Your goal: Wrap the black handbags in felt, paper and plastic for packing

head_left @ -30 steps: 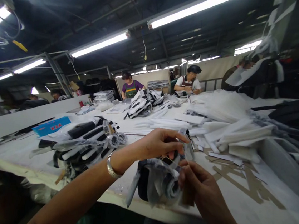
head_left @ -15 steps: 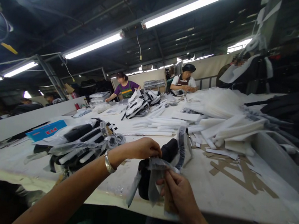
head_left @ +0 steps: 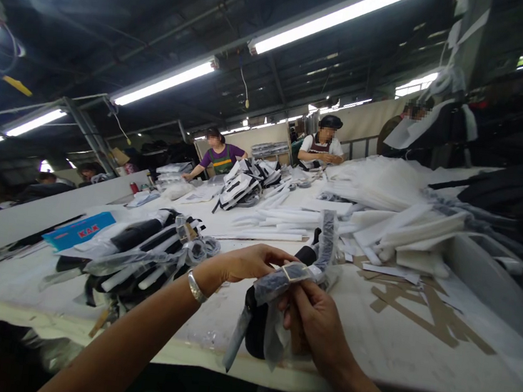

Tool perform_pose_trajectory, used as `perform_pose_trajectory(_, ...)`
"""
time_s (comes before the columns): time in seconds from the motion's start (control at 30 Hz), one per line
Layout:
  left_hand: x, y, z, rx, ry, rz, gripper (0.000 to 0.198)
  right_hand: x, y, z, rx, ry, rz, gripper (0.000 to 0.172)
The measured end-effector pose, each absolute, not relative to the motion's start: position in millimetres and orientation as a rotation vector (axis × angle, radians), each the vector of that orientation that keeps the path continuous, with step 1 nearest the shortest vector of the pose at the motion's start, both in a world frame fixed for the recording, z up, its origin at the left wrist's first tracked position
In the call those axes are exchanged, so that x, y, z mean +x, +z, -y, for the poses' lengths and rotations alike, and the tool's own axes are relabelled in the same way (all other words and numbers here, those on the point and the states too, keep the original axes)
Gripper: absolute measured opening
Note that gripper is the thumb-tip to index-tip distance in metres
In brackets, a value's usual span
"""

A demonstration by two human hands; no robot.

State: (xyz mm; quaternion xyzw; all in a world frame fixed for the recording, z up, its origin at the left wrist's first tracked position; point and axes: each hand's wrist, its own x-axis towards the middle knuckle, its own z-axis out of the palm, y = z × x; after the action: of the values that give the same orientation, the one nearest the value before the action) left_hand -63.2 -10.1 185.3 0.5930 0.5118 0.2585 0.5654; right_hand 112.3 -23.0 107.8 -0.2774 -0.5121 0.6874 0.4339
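Close in front of me is a black padded piece (head_left: 255,330) with translucent wrapping hanging from it. Across its top lies a dark strap (head_left: 275,284) covered in clear plastic, with a pale rectangular buckle (head_left: 297,272) on it. The strap's other part stands up behind in its wrap. My left hand (head_left: 251,263) reaches over from the left, its fingers bent behind the strap and partly hidden. On the near side my right hand (head_left: 321,316) is closed, thumb and fingers pinching the strap just below the buckle.
A pile of wrapped black pieces (head_left: 141,258) lies left beside a blue box (head_left: 79,230). White foam strips (head_left: 282,217) cover the table's middle. Brown cardboard strips (head_left: 423,309) and a grey bin (head_left: 477,290) are right. Two co-workers sit across the table.
The wrapped strap has been turned over the top of the black piece, so its buckle now shows. My left hand's fingers have shifted behind the strap; my right hand keeps its pinch.
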Motion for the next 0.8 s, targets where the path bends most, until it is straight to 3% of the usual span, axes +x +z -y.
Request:
perform_pose_trajectory(0.37, -102, 180, 26, 1.385, 0.766, -1.462, 0.031, 124, 98, 24, -0.684, 1.937, 1.395, 0.046)
perform_pose_trajectory(0.5, -111, 191, 48, 1.257, 0.812, -1.392, 0.030, 134, 84, 31, -0.665, 2.011, 1.470, 0.060)
perform_pose_trajectory(0.67, -107, 196, 63, 1.124, 0.908, -1.243, 0.027, 148, 84, 37, -0.718, 1.800, 1.617, 0.048)
perform_pose_trajectory(0.8, -99, 193, 63, 1.060, 1.011, -1.150, 0.027, 155, 99, 28, -0.655, 1.897, 1.408, 0.042)
